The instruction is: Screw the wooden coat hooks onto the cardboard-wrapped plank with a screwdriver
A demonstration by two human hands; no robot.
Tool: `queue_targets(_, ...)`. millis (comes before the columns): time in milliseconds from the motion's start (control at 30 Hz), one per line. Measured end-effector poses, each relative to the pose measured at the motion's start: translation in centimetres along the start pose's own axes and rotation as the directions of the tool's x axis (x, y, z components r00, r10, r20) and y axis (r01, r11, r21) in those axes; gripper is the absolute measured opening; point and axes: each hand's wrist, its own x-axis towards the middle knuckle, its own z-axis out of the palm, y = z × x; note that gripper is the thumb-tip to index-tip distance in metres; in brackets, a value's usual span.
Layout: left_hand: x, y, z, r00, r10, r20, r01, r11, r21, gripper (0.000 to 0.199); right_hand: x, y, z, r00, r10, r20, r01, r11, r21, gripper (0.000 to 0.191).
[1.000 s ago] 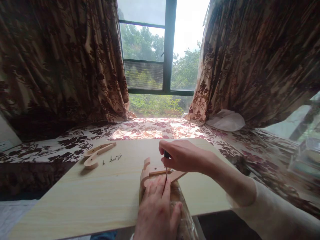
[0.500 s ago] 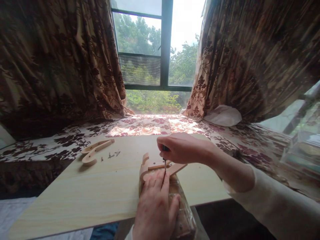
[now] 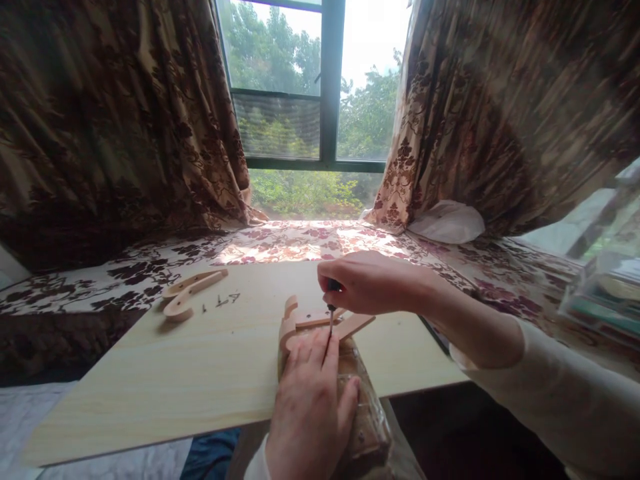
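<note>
My right hand is closed around the dark handle of a screwdriver, whose metal shaft points straight down. The tip meets a light wooden assembly close to my left fingertips; the exact contact spot is hidden. My left hand lies flat with stretched fingers, pressing on the near edge of that assembly. Under both is a block wrapped in clear plastic. Farther left on the pale board lie two curved wooden pieces, with several small dark screws beside them.
Patterned cloth covers the surface behind the board. A white plastic bag lies at the back right, and a clear box stands at the right edge. Curtains flank the window.
The whole scene sits slightly higher in the picture. My right hand has turned a little on the screwdriver, and more of the dark handle shows. My left hand stays in place.
</note>
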Motion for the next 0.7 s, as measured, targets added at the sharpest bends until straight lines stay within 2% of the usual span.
queue_targets(167, 0.04, -0.1, 0.08, 1.0, 0.006, -0.011, -0.006, 1.0, 0.003, 0.051, 0.22, 0.0, -0.17, 0.999, 0.038, -0.002, -0.038, 0.999, -0.018, 0.023)
queue_targets(400, 0.11, 0.0, 0.0, 1.0, -0.012, 0.022, 0.012, 1.0, -0.015, 0.05, 0.35, -0.33, -0.51, 0.999, -0.03, 0.013, 0.03, 1.0, 0.0, 0.018)
queue_targets(567, 0.11, 0.08, -0.17, 0.998, -0.033, 0.044, 0.035, 0.998, -0.044, 0.05, 0.72, -0.44, -0.07, 0.999, 0.049, -0.003, -0.049, 0.999, -0.022, 0.024)
queue_targets(700, 0.15, 0.08, -0.2, 0.999, -0.027, 0.046, 0.03, 0.998, -0.048, 0.049, 0.4, -0.33, -0.37, 1.0, 0.027, -0.001, -0.027, 0.999, -0.023, 0.023)
